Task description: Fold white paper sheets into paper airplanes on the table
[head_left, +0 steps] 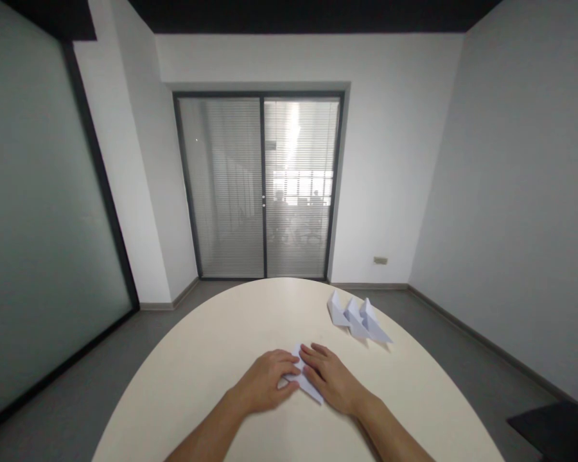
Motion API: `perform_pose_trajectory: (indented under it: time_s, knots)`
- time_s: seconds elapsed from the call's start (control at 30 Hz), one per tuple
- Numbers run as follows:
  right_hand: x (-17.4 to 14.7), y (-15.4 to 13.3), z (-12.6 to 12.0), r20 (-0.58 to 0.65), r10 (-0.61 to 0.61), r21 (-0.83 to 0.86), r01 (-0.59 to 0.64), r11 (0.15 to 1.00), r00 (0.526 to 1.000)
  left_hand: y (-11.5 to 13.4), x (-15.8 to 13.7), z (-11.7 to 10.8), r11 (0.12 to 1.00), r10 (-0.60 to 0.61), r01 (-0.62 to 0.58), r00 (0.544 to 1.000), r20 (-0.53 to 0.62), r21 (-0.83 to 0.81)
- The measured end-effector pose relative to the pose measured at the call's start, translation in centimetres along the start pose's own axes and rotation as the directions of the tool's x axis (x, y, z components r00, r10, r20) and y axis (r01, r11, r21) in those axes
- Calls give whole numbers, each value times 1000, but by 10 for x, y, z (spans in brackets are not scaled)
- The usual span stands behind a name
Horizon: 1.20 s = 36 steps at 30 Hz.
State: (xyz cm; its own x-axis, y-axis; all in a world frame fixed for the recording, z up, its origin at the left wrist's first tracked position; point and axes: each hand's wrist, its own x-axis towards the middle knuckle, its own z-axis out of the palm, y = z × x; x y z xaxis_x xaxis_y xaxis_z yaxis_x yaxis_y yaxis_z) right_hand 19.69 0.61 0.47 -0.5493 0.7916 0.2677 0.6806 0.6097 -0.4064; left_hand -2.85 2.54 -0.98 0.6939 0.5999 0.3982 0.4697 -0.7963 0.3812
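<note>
A folded sheet of white paper [309,389] lies on the round table in front of me, its pointed end toward me and to the right. My left hand [268,380] grips its left side, with bent fingers on top and the thumb at the near edge. From the right, my right hand [332,378] rests on the paper with its fingers stretched out and lying nearly flat. Both hands cover much of the sheet, so its full shape is hidden. Three folded white paper pieces [358,319] with pointed peaks stand close together, farther off to the right.
The pale round table [212,359] carries the paper and both forearms. Beyond it is a glazed double door [221,192] with blinds. A frosted glass panel [38,212] stands at the left, and a dark flat object [559,428] is at the lower right.
</note>
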Motion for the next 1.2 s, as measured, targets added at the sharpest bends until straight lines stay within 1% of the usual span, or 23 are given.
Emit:
perform_pose_trajectory:
  time_s: [0.07,0.3,0.5,0.67,0.87,1.07,1.2]
  knots:
    - [-1,1,1,30,10,11,-10,1000,1000,1,1,-1,1000,4,-4,1000,3,8]
    - [-1,4,4,115,140,69,-148,987,984,2,0,-5,999,-1,1,1000,4,39]
    - [-1,3,1,171,123,104,-142,984,978,-2,3,0,997,-49,52,998,-46,65]
    - [-2,2,-1,169,87,132,-110,985,982,-5,5,4,994,-85,90,994,-69,68]
    - [-2,3,0,160,93,140,-116,983,983,-5,5,3,991,-113,116,992,-63,61]
    - [-2,2,-1,141,91,133,-110,985,986,-9,4,6,988,-128,132,990,-61,79]
    - [-2,2,0,116,110,135,-126,983,987,-10,4,7,978,-168,174,984,-59,112]
